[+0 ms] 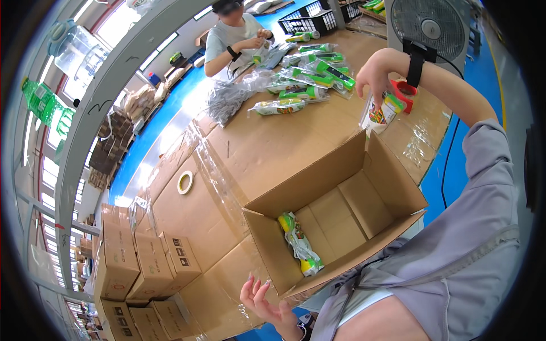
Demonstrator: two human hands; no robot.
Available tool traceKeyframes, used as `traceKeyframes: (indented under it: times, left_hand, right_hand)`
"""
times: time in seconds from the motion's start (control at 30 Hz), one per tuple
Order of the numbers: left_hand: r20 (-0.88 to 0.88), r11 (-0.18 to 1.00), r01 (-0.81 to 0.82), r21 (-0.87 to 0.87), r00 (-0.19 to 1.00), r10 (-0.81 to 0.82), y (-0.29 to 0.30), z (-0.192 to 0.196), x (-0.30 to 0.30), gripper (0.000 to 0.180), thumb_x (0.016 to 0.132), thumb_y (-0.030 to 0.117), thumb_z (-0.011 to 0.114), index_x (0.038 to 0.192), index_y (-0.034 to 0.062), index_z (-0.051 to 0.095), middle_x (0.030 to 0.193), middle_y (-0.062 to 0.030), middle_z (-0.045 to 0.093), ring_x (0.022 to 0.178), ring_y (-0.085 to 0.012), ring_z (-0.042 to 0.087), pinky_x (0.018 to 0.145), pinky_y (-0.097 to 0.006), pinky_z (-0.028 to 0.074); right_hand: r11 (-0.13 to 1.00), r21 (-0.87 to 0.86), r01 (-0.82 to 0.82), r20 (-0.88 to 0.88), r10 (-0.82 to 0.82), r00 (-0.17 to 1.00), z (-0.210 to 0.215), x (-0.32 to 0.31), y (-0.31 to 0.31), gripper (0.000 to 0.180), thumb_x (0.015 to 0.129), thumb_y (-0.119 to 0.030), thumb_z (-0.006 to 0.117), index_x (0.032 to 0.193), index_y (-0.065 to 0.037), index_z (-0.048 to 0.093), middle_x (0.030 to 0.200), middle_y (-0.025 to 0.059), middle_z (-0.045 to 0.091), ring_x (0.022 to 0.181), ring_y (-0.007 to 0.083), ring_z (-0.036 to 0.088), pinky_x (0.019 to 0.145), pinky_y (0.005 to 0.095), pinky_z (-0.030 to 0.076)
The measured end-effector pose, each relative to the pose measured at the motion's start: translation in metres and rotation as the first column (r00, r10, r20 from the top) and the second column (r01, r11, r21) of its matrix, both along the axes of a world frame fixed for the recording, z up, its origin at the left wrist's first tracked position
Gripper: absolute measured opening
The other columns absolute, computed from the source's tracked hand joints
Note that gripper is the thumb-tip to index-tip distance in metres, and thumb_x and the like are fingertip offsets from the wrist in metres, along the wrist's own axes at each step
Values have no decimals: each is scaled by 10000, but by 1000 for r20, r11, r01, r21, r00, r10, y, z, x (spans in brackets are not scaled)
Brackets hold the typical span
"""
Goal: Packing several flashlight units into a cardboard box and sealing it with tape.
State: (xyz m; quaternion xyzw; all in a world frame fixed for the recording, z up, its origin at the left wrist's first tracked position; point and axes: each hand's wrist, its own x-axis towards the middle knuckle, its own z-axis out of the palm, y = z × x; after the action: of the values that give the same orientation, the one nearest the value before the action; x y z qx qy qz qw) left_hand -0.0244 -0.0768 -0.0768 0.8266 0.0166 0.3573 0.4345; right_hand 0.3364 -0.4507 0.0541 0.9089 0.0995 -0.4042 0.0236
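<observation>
Right hand: beyond the open carton, fingers on a bagged pack; I cannot tell whether they grasp it
Bagged pack: just past the carton's far corner
Left hand: fingers released, spread beside the carton's near-left corner
Tape roll: left of the carton

Over at the upper right of the frame, the person's right hand bends down to a bagged packet, though I can't tell whether it grips; a red tape dispenser sits just beside. The left hand, fingers parted, is near the left corner of an open box, where wrapped goods lie along the left wall. More packets heap the tabletop at upper centre, near a co-worker. A tape roll lies left of centre, closed boxes lower left.
</observation>
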Motion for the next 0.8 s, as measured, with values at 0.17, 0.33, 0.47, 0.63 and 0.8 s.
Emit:
traceKeyframes:
  times: [0.17,0.33,0.47,0.63,0.8]
  left_hand:
    - [-42,1000,-11,3,999,11,5,-2,-6,484,863,491,545,1028,37,571,1252,-187,410,1183,-348,456,931,-472,416]
    - [27,1000,6,-16,1000,-6,6,-8,-4,412,872,410,526,1007,24,576,1246,-186,417,1177,-339,461,929,-471,418]
    - [34,1000,5,-3,999,-5,6,-8,-4,385,869,380,517,992,21,580,1236,-188,426,1175,-340,464,929,-472,418]
    - [28,1000,0,-20,1000,0,5,-11,-2,421,884,419,513,986,17,584,1219,-188,441,1168,-340,470,927,-468,419]
    - [16,999,-33,-21,999,33,8,-18,-8,458,887,447,510,1005,10,578,1232,-184,429,1155,-337,481,925,-457,422]
  right_hand:
    - [981,162,-105,442,23,897,15,1,2,674,594,-301,872,1134,1,605,1069,210,608,790,313,677,660,354,566]
    - [935,119,-334,814,100,572,-27,18,-6,353,621,-232,814,868,-28,666,902,154,652,848,314,637,720,402,517]
    - [912,191,-363,785,80,614,-28,12,-11,265,664,-225,770,821,-26,689,828,148,669,789,293,655,718,381,524]
    - [938,197,-285,639,98,763,-36,-10,-24,265,671,-231,764,819,-23,694,805,148,667,765,288,658,702,372,524]
    - [722,242,-649,951,-45,304,-105,-64,-52,141,856,-153,620,968,-79,660,759,99,625,684,288,614,604,374,495]
